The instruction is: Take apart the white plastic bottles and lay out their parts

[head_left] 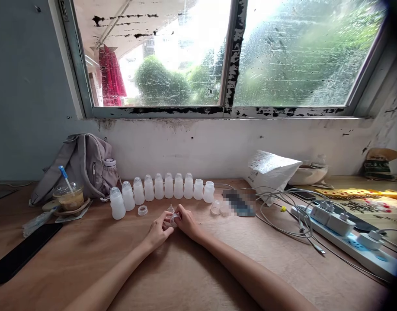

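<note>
My left hand [159, 230] and my right hand [185, 222] meet over the middle of the table. Between their fingertips is a white bottle collar ring [174, 220], tilted on edge, and both hands are closed on it. A clear, pointed piece like a bottle teat [171, 208] shows just behind the fingers; whether it sits in the ring I cannot tell. Behind the hands, several frosted baby bottles [158, 188] stand in a curved row. The two rightmost, including an uncapped bottle [209, 192], have bare tops. Another collar ring [142, 210] lies left of my hands.
Clear caps [215, 209] lie to the right beside a blurred dark phone [240, 203]. Loose cables [283, 220] and a white power strip [347, 239] occupy the right. At left are an iced drink cup [68, 196], a grey backpack [83, 162] and a black tablet-like slab [23, 255].
</note>
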The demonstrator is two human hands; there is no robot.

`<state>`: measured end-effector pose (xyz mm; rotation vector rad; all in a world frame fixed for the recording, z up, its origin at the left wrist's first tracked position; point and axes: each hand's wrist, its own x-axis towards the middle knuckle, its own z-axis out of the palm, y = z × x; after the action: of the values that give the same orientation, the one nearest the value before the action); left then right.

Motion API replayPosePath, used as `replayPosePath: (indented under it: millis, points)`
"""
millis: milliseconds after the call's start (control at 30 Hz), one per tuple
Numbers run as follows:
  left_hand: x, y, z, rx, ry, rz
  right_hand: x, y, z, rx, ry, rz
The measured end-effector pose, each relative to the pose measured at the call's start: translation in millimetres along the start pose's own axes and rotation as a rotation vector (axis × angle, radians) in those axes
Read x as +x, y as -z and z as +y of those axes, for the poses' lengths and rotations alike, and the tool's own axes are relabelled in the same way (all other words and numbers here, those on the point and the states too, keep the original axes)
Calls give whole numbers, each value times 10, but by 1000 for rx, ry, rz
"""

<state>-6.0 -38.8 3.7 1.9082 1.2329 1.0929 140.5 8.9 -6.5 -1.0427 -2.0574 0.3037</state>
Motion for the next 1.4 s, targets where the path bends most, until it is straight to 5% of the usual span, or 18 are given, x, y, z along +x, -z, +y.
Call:
replayPosePath:
  millis: [167,433,767,1100,1400]
  points:
    - [-19,-1,38,-44,14,8,2,-4,22,-38,-28,16]
    - [22,-51,29,-491,218,123,-5,37,7,92,51,55]
    - [18,4,13,-411,160,88,26,247,16,-105,188,-126]
    - [57,15,-55,-517,250,192,654,670,511,-279,-374,196]
    - [63,12,-74,-555,270,203,567,777,653,-360,-404,260]
